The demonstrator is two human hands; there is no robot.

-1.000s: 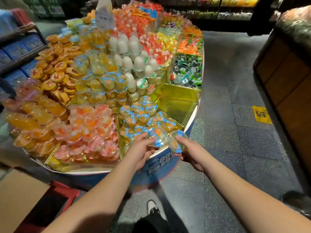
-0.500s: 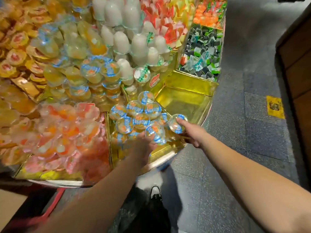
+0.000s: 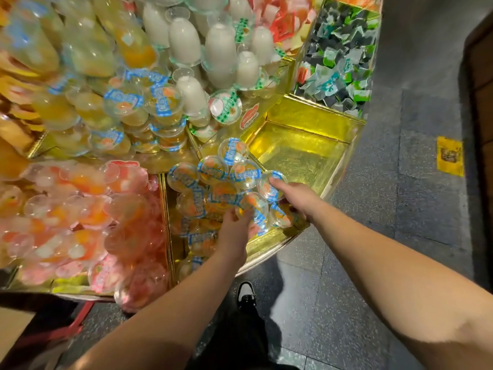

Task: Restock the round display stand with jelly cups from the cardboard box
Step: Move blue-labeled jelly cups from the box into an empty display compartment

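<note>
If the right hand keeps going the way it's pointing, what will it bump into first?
Probably the pile of blue-labelled jelly cups just beyond the cup that the right hand holds. It points up and left toward them, though depth is hard to judge here.

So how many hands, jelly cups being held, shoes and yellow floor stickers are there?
Hands: 2, left hand and right hand
Jelly cups being held: 2, left hand's cup and right hand's cup
Shoes: 1, black and white shoe
Yellow floor stickers: 1, floor sticker
Total: 6
</note>
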